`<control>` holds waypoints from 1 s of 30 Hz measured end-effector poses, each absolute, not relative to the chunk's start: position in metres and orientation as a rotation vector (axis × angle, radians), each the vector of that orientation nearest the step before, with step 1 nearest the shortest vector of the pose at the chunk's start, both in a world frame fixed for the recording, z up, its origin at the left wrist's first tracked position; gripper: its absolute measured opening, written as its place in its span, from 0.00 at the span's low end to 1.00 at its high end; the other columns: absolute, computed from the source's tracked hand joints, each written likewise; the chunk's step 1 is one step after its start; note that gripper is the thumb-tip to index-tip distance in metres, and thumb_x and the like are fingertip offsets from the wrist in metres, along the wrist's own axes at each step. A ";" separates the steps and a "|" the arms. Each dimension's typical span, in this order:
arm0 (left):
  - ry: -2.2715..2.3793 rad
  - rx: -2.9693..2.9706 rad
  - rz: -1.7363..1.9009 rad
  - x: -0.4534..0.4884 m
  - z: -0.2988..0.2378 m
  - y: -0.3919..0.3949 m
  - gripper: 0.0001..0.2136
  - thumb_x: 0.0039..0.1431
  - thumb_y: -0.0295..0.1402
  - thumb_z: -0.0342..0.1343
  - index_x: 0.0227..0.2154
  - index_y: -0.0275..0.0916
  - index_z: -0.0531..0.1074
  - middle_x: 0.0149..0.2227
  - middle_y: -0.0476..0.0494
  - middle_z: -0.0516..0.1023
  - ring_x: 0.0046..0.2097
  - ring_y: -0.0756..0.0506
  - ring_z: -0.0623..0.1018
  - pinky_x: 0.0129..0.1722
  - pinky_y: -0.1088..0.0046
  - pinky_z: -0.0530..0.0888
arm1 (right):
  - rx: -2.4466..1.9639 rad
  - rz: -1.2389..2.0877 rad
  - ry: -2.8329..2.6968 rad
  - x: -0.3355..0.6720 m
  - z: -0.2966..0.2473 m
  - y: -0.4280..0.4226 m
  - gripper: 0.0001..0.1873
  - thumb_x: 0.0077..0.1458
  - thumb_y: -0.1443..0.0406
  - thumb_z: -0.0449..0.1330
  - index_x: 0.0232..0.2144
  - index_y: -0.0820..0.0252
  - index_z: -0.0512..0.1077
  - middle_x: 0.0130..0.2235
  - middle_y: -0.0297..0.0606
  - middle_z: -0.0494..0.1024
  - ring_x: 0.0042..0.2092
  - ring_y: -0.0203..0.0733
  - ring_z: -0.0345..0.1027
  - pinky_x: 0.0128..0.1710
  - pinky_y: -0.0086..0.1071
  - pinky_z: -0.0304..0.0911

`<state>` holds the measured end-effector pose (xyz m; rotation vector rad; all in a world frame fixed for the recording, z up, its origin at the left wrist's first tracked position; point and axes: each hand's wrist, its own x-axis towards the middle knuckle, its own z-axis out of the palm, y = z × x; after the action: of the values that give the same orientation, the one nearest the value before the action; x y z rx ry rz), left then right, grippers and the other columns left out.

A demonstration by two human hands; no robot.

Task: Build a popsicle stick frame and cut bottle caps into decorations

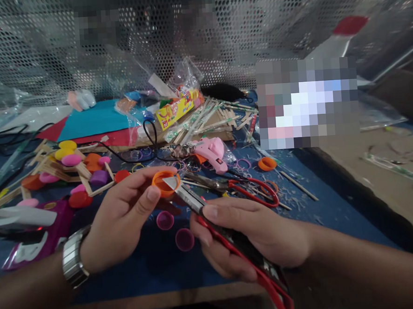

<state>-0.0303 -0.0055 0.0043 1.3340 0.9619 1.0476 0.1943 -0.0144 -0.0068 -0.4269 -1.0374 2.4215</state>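
My left hand (126, 215) pinches an orange plastic cap (165, 190) between thumb and fingers, its open side facing me. In my right hand (239, 236) is a red and black utility knife (229, 244), gripped round the handle with the thumb on top. Its blade tip reaches into the mouth of the cap; whether it touches the wall I cannot tell. Just below the cap, two small magenta cups (184, 240) stand on the blue table. Red-handled scissors (252, 192) lie beyond my right hand.
A pink glue gun (211, 153) lies behind the scissors. At left is a stick frame with coloured caps (98, 177), beside a white-nozzled tool (24, 217). Wooden sticks, a yellow box (176, 109) and coloured sheets (95, 119) are at the back. Brown cardboard (376, 177) covers the right.
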 end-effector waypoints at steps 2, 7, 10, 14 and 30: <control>0.980 1.322 1.063 -0.031 0.004 -0.004 0.12 0.65 0.42 0.63 0.49 0.47 0.81 0.45 0.46 0.85 0.43 0.46 0.84 0.41 0.79 0.81 | -0.399 2.416 -1.019 0.194 -0.008 -0.015 0.21 0.74 0.62 0.41 0.33 0.61 0.68 0.15 0.28 0.65 0.17 0.32 0.53 0.23 0.25 0.57; 0.888 1.193 1.045 -0.026 0.004 -0.005 0.10 0.65 0.41 0.63 0.47 0.47 0.82 0.40 0.48 0.86 0.40 0.48 0.85 0.40 0.79 0.82 | -0.398 2.396 -1.017 0.190 -0.013 -0.018 0.20 0.74 0.58 0.44 0.34 0.61 0.68 0.15 0.27 0.66 0.17 0.32 0.53 0.24 0.26 0.56; 0.829 1.110 1.040 -0.023 0.004 -0.005 0.09 0.66 0.40 0.63 0.45 0.46 0.82 0.40 0.49 0.86 0.39 0.49 0.86 0.40 0.80 0.82 | -0.426 2.383 -1.040 0.190 -0.012 -0.020 0.20 0.74 0.57 0.45 0.33 0.60 0.67 0.15 0.26 0.65 0.17 0.32 0.53 0.24 0.26 0.56; 0.804 1.053 1.033 -0.022 0.004 -0.004 0.09 0.67 0.40 0.62 0.45 0.45 0.82 0.40 0.48 0.87 0.38 0.50 0.86 0.40 0.81 0.82 | -0.447 2.373 -1.036 0.190 -0.010 -0.021 0.19 0.74 0.57 0.46 0.33 0.60 0.67 0.15 0.26 0.65 0.18 0.32 0.53 0.24 0.26 0.56; 0.890 1.118 1.055 -0.018 0.008 -0.004 0.09 0.62 0.37 0.67 0.43 0.42 0.80 0.37 0.51 0.85 0.37 0.53 0.85 0.38 0.86 0.80 | -0.527 2.387 -1.059 0.188 -0.011 -0.023 0.20 0.72 0.53 0.48 0.35 0.60 0.67 0.16 0.27 0.66 0.18 0.32 0.54 0.22 0.26 0.53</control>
<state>-0.0178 -0.0035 0.0079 1.1183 0.8902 1.0549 0.1878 -0.0231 -0.0109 -0.5268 -1.0590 2.3872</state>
